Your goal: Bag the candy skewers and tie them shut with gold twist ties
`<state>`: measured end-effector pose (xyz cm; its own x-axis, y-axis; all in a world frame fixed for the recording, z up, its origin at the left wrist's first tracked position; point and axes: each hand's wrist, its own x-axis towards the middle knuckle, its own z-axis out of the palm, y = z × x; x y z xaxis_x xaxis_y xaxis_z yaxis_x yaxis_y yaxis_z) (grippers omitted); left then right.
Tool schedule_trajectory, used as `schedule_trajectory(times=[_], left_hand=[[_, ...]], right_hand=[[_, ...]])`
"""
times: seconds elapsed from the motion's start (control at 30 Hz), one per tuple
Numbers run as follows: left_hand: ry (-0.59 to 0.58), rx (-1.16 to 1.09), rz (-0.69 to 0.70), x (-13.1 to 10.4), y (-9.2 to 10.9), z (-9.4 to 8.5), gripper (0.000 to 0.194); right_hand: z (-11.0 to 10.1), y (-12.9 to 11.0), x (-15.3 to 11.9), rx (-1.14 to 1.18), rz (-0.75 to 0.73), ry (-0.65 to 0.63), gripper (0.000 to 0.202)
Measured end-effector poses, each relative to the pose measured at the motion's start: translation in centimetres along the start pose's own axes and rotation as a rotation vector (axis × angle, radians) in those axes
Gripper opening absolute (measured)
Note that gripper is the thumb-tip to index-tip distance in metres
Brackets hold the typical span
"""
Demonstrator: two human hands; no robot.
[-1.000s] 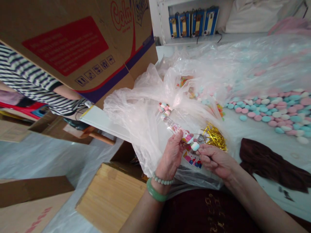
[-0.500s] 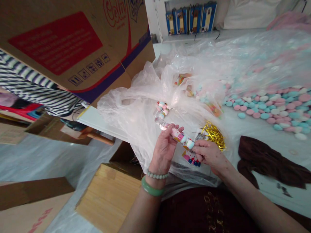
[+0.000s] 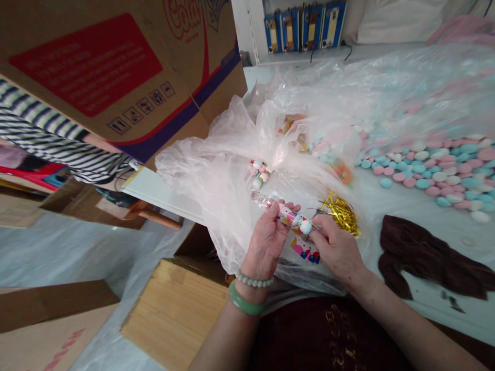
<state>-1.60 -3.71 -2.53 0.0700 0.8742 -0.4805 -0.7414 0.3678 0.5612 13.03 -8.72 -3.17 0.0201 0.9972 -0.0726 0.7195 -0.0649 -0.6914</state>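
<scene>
plastic sheeting (image 3: pixel 224 201) covered part of the white surface (image 3: pixel 166 201) near loose candies (image 3: pixel 423 186). from the head view, the left hand (image 3: pixel 268 237) held a candy packet (image 3: pixel 292 217) above it, fingers pinching; the right hand's (image 3: pixel 340 250) fingers pinched its end, seemingly working it, which called for steady support.

A packing workshop is suggested: loose sweets (image 3: pixel 440 176) are heaped on the table (image 3: pixel 162 198) at three o'clock, a carton (image 3: pixel 135 62) is stood at ten, and files (image 3: pixel 311 30) are shelved at one.
</scene>
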Motion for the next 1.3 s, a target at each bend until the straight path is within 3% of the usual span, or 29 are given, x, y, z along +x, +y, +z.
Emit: schedule_trajectory(times=[0.17, 0.43, 0.53, 0.63, 0.73, 0.87, 1.07, 1.3], left_hand=[[0.022, 0.005, -0.040, -0.1, 0.3, 0.4, 0.011], [-0.008, 0.087, 0.001, -0.3, -0.1, 0.4, 0.013], [-0.007, 0.115, 0.028, -0.3, -0.4, 0.3, 0.012], [-0.022, 0.077, -0.001, -0.3, -0.4, 0.5, 0.015], [-0.048, -0.008, -0.031, -0.3, -0.3, 0.8, 0.015], [-0.033, -0.061, 0.027, -0.2, -0.3, 0.8, 0.009], [-0.086, -0.029, 0.104, -0.5, -0.8, 1.1, 0.019], [-0.057, -0.011, 0.060, -0.5, -0.7, 0.9, 0.019]], right_hand=[[0.0, 0.6, -0.4, -0.049, -0.279, -0.040, 0.042], [-0.4, 0.2, -0.5, -0.326, -0.355, -0.076, 0.059], [-0.3, 0.0, -0.2, -0.284, -0.342, -0.111, 0.055], [0.0, 0.3, 0.2, -0.026, -0.263, -0.093, 0.043], [0.2, 1.1, 0.4, 0.256, -0.066, 0.015, 0.030], [0.0, 1.4, 0.5, 0.338, -0.019, 0.057, 0.012], [0.7, -0.9, 0.7, 0.577, 0.068, -0.053, 0.017], [1.9, -2.1, 1.6, 1.065, 0.343, -0.212, 0.018]])
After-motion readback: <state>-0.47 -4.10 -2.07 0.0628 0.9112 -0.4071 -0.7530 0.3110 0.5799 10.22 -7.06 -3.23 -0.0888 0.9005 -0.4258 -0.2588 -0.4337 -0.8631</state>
